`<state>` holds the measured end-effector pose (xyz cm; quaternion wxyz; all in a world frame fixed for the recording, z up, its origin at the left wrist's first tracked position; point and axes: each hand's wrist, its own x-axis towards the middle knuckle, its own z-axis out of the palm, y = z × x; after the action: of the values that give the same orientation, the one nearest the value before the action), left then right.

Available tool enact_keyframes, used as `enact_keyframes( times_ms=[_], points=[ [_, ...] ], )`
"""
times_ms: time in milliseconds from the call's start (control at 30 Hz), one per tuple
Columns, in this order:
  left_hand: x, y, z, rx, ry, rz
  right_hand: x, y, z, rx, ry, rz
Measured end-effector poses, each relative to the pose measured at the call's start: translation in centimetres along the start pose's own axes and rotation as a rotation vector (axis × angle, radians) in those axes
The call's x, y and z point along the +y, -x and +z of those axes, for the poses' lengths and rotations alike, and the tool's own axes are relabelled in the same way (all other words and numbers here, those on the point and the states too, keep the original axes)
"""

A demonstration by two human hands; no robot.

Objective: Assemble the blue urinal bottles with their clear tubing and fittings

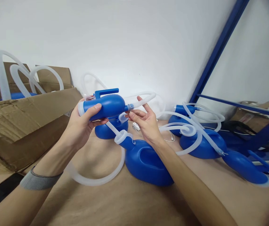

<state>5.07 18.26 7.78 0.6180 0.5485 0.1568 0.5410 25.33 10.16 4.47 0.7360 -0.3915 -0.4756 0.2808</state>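
My left hand point(81, 121) is wrapped round a blue plastic urinal head point(108, 105) with a handle on top and a whitish cap at its left end. Its narrow spout on the right fits into a translucent hose point(147, 99). A thin wire hose clamp point(130, 108) circles that joint. With thumb and fingertips, my right hand point(146, 122) pinches the clamp at its lower side, the index finger raised beside the hose. Below stands a blue urinal bottle point(136, 157) with a ribbed hose in its white-capped neck.
An open cardboard box point(37, 110) at left holds blue parts and looped hoses. To the right lie another blue bottle point(203, 142) and a urinal head point(244, 166) with its hose. A blue metal frame point(219, 47) rises at right; a white wall point(125, 40) stands behind.
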Motion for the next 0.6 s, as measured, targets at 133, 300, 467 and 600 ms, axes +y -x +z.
enact_keyframes(
  times_ms=[133,300,467,600],
  points=[
    [0.5,0.2,0.3,0.016,0.051,-0.101,-0.1,-0.1,0.0,-0.030,-0.007,0.025],
    [1.6,0.3,0.4,0.033,0.043,-0.097,-1.1,-0.3,-1.5,-0.246,0.270,0.047],
    [2.1,-0.9,-1.2,0.104,0.013,0.043,-1.5,0.1,-3.6,-0.606,0.818,0.069],
    [2.7,-2.3,-3.2,0.197,-0.038,0.142,-0.5,0.4,-4.1,-0.759,0.863,0.097]
  ],
)
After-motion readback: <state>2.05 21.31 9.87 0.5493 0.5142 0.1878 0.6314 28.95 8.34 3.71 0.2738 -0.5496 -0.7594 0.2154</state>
